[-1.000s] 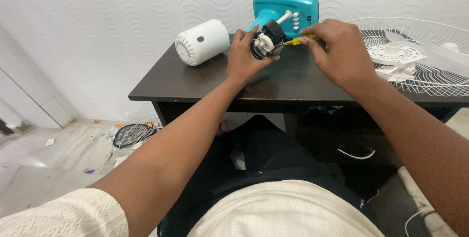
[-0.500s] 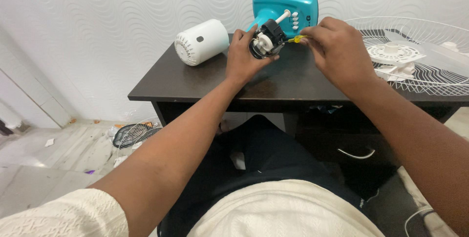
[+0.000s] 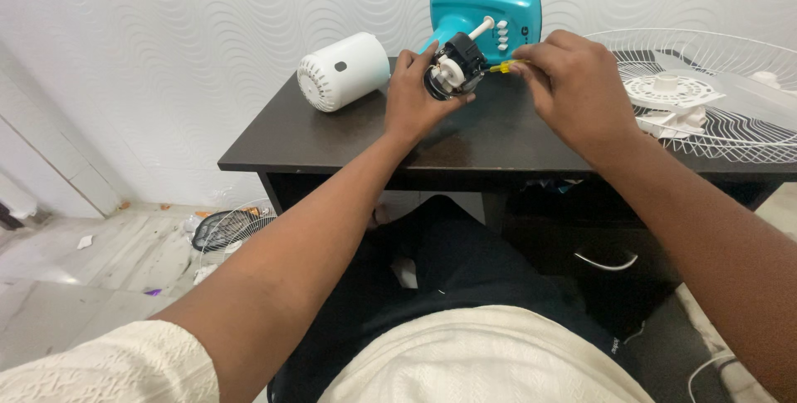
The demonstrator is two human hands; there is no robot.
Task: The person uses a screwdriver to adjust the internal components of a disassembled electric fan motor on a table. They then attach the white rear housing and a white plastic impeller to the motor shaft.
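We sit at a dark wooden table (image 3: 349, 133) set against a white wall (image 3: 191, 29) with a wavy raised pattern. On the right end of the table lies a white wire fan guard (image 3: 730, 96), with a white fan blade hub (image 3: 668, 92) resting inside it. At the back of the table stands a teal fan base (image 3: 490, 9) with a row of white buttons on its face. To its left a white cylindrical motor cover (image 3: 342, 71) lies on its side, its vented end turned toward us. Down on the pale tiled floor, left of the table, we see a second wire guard (image 3: 228, 227) lying flat among scattered bits of litter.

Both our forearms reach out over the table's front edge. Our left hand (image 3: 415, 96) is curled around a small black and white fan motor (image 3: 455, 69), thumb below and fingers behind it, holding it just above the tabletop in front of the teal base. A white shaft sticks out of the motor toward the upper right. Our right hand (image 3: 573, 87) is closed, with thumb and fingertips pinched on a thin yellow-handled screwdriver (image 3: 505, 66). The tool lies nearly level, pointing left, and its tip meets the right side of the motor. Whether the tip sits in a screw head we cannot tell, since the spot is too small to make out.
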